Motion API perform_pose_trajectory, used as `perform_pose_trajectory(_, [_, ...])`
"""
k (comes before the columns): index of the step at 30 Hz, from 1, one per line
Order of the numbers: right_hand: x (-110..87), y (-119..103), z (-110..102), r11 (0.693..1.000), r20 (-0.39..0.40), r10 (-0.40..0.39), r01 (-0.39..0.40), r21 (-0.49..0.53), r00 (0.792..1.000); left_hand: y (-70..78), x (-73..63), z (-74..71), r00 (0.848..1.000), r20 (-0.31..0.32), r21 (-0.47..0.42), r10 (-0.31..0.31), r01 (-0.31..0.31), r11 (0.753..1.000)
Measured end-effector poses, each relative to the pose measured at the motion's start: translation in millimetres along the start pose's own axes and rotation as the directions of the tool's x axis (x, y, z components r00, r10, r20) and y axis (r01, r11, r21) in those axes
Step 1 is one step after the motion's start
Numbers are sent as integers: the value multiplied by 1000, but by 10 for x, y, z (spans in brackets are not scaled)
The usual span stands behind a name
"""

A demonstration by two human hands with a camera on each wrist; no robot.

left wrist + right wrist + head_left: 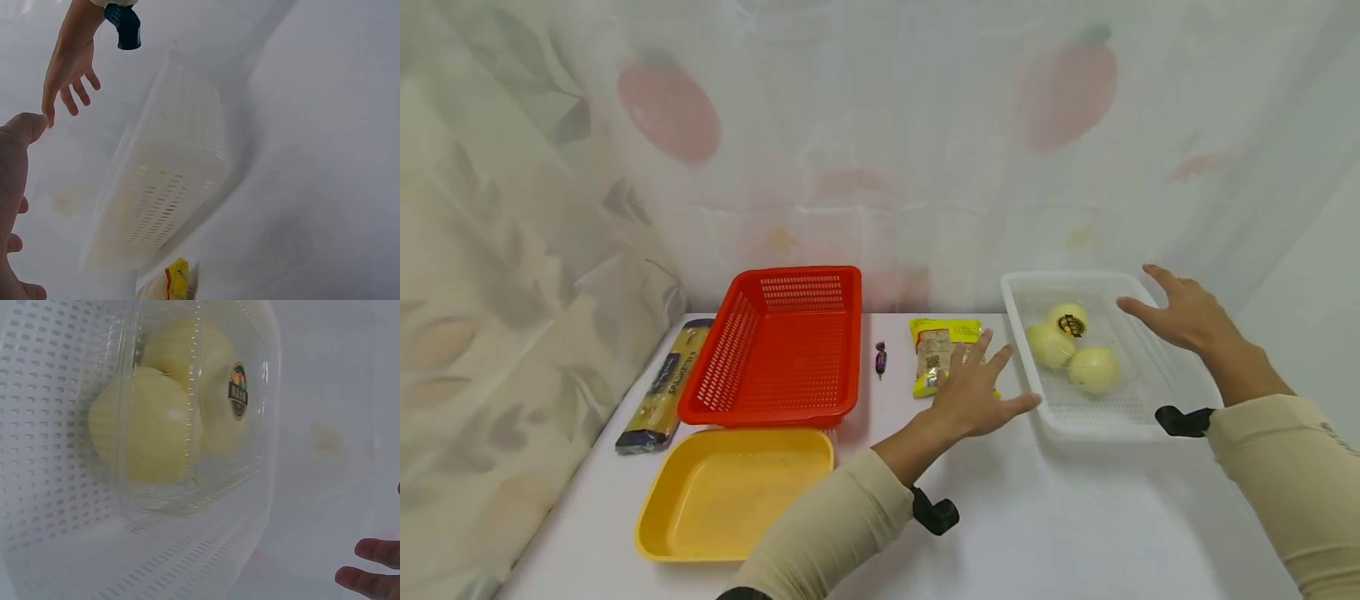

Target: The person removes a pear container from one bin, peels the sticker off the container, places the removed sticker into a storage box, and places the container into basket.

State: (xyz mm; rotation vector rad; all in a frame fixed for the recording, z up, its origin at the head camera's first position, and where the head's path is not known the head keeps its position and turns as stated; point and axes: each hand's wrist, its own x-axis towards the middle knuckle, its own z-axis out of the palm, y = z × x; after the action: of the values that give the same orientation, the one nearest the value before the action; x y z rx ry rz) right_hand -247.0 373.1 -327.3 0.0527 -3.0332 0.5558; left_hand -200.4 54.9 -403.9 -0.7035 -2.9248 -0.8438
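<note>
A white perforated basket (1105,432) stands at the right of the table. Inside it, a clear plastic box (175,503) contains pale yellow round fruits (1093,370), one bearing a dark label. My left hand (973,392) is spread just left of the basket, its thumb toward the rim and its fingers overlapping a yellow food packet (932,354). At the basket's right side, my right hand (1187,312) hovers with thumb and fingers apart, holding nothing. In the left wrist view, the basket's side (169,169) lies below both hands.
A small purple wrapped candy (881,358) lies left of the packet. Further left are a red basket (767,414), a yellow tray (752,492) in front of it, and a spaghetti pack (670,383) alongside. Curtains (880,150) hang behind the table.
</note>
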Motion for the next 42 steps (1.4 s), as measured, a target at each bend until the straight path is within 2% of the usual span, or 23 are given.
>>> perform_pose_trajectory(16, [35,216,170,994,64,75,-80,80,995,31,94,236,996,78,-26,44,-42,999])
perform_pose_trajectory(24, [50,275,222,987,146,104,-120,103,984,42,108,315,994,101,-44,34,-30,999])
perform_pose_trajectory(37, [86,322,348,971,210,138,-174,165,968,89,172,446,987,134,-55,92,-85,995])
perform_pose_trajectory(42, [143,333,398,963,244,157,-203,179,957,99,200,482,982,165,-63,95,-86,994])
